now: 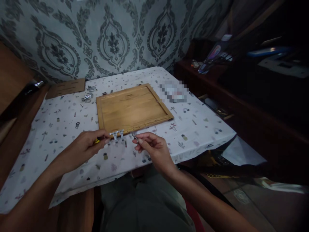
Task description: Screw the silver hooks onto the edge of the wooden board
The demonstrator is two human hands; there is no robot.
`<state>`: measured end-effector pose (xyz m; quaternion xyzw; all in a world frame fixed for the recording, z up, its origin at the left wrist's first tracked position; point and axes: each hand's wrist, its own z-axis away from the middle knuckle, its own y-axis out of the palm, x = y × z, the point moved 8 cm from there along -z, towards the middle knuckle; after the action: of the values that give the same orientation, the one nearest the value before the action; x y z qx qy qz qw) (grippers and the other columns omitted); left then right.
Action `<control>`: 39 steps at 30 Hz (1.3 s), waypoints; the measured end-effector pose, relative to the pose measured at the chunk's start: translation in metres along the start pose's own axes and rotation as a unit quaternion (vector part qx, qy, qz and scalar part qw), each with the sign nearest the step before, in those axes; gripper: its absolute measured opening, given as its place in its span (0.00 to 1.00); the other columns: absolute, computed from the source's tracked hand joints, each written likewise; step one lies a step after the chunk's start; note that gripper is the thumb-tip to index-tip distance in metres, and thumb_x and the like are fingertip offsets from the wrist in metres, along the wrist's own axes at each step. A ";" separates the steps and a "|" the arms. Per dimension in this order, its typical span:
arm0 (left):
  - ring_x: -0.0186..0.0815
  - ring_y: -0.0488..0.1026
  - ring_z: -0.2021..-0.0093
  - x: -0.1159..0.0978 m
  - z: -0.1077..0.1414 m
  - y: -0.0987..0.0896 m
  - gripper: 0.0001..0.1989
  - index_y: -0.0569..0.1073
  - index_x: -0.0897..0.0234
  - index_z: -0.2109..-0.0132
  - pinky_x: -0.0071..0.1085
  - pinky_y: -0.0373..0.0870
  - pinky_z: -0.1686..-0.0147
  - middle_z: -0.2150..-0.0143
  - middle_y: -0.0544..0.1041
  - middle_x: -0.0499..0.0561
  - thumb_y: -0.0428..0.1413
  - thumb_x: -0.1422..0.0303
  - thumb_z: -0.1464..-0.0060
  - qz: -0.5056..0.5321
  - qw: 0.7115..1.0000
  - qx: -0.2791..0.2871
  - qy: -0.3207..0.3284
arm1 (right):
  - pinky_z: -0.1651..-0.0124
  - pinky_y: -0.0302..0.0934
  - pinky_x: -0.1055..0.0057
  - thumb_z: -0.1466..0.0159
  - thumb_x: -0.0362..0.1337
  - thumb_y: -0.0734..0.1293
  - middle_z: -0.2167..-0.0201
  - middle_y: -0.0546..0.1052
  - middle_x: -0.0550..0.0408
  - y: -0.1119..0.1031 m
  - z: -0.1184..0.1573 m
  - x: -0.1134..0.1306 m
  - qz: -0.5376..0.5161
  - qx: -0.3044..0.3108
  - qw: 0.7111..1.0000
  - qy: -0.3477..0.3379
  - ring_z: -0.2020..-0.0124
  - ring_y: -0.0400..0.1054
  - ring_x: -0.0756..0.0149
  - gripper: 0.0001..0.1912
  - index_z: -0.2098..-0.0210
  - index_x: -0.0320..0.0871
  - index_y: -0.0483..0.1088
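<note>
My left hand (93, 140) is closed, its fingertips pinching the left end of a shiny metal strip with hook-like pieces (118, 133). A bit of something yellow (97, 141) shows between its fingers; what it belongs to is hidden. My right hand (152, 145) pinches a small metal piece (135, 136), its exact shape unclear. Both hands are at the near edge of a framed wooden panel (130, 108), which lies flat on the table. Small dark holes run along the panel's near edge.
A patterned white cloth covers the table (145, 158). Several metal fittings (88, 95) lie at the back left beside a brown slotted board (66, 88). A blurred-out item (173, 91) lies right of the panel. Dark furniture (205, 79) holding a bottle (217, 48) stands on the right.
</note>
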<state>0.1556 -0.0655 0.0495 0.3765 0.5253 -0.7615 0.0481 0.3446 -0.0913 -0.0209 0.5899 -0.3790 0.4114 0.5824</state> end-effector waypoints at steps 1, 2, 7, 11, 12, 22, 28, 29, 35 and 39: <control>0.29 0.64 0.76 0.001 -0.003 -0.002 0.17 0.72 0.61 0.58 0.24 0.59 0.76 0.73 0.70 0.46 0.47 0.54 0.38 -0.020 1.000 -0.012 0.005 | 0.69 0.68 0.75 0.42 0.41 0.72 0.70 0.80 0.58 0.001 -0.005 -0.003 -0.008 -0.003 1.000 0.003 0.74 0.72 0.74 0.09 0.64 0.45 0.74; 0.29 0.65 0.75 0.002 -0.006 -0.004 0.17 0.72 0.61 0.59 0.24 0.59 0.75 0.72 0.71 0.46 0.46 0.55 0.38 -0.039 0.999 -0.022 0.007 | 0.68 0.69 0.74 0.42 0.41 0.72 0.70 0.80 0.58 0.002 -0.009 -0.006 -0.010 -0.003 1.000 0.006 0.73 0.73 0.73 0.09 0.63 0.45 0.74; 0.32 0.69 0.69 0.008 -0.023 -0.008 0.17 0.72 0.62 0.60 0.26 0.62 0.69 0.67 0.75 0.48 0.44 0.57 0.37 -0.107 0.993 -0.037 0.026 | 0.65 0.70 0.71 0.42 0.39 0.70 0.69 0.79 0.58 0.006 -0.024 -0.019 0.024 0.013 1.000 0.007 0.72 0.73 0.72 0.07 0.64 0.45 0.74; 0.34 0.71 0.64 0.017 -0.037 -0.013 0.16 0.73 0.60 0.57 0.29 0.63 0.64 0.63 0.77 0.48 0.45 0.58 0.38 -0.141 0.989 -0.033 0.028 | 0.65 0.68 0.71 0.41 0.38 0.69 0.69 0.78 0.59 0.007 -0.027 -0.026 0.076 0.028 0.997 0.001 0.71 0.72 0.72 0.06 0.64 0.46 0.75; 0.35 0.72 0.63 0.018 -0.039 -0.014 0.16 0.73 0.60 0.57 0.29 0.63 0.63 0.62 0.77 0.49 0.44 0.58 0.38 -0.147 0.988 -0.027 0.025 | 0.64 0.68 0.72 0.41 0.38 0.69 0.69 0.78 0.58 0.006 -0.027 -0.026 0.089 0.028 0.996 -0.004 0.71 0.72 0.72 0.06 0.64 0.46 0.75; 0.36 0.72 0.59 0.007 -0.066 -0.012 0.15 0.74 0.59 0.55 0.30 0.63 0.61 0.58 0.77 0.49 0.44 0.60 0.37 -0.165 0.986 0.022 0.031 | 0.66 0.66 0.71 0.40 0.37 0.66 0.70 0.77 0.57 0.006 -0.030 -0.033 0.128 0.017 0.992 0.012 0.72 0.70 0.71 0.08 0.63 0.45 0.75; 0.35 0.71 0.59 -0.006 -0.079 0.003 0.14 0.75 0.58 0.55 0.28 0.60 0.65 0.60 0.75 0.49 0.46 0.62 0.36 -0.189 0.977 0.082 0.057 | 0.66 0.66 0.70 0.40 0.36 0.65 0.72 0.76 0.57 0.007 -0.031 -0.032 0.130 0.010 0.992 0.004 0.72 0.69 0.70 0.07 0.64 0.45 0.75; 0.35 0.71 0.60 -0.008 -0.081 0.004 0.13 0.75 0.59 0.56 0.28 0.59 0.66 0.61 0.75 0.49 0.47 0.63 0.36 -0.197 0.975 0.091 0.052 | 0.66 0.66 0.70 0.40 0.36 0.65 0.73 0.75 0.58 0.008 -0.031 -0.031 0.129 0.008 0.992 0.000 0.72 0.69 0.70 0.07 0.64 0.45 0.75; 0.35 0.70 0.61 -0.008 -0.098 0.010 0.10 0.76 0.57 0.58 0.28 0.57 0.65 0.60 0.74 0.48 0.49 0.66 0.38 -0.227 0.965 0.131 0.024 | 0.67 0.63 0.72 0.39 0.35 0.64 0.74 0.74 0.58 0.009 -0.030 -0.028 0.137 0.010 0.990 -0.002 0.72 0.67 0.71 0.07 0.64 0.44 0.75; 0.34 0.70 0.61 -0.006 -0.108 0.017 0.10 0.75 0.59 0.63 0.29 0.57 0.65 0.64 0.75 0.47 0.49 0.67 0.39 -0.232 0.959 0.152 0.053 | 0.66 0.63 0.72 0.39 0.35 0.64 0.73 0.74 0.58 0.008 -0.030 -0.029 0.139 0.013 0.990 0.000 0.72 0.68 0.71 0.07 0.64 0.44 0.74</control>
<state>0.2247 0.0154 0.0225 0.2868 0.4785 -0.8014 -0.2156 0.3247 -0.0629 -0.0454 0.5390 -0.4517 0.4932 0.5122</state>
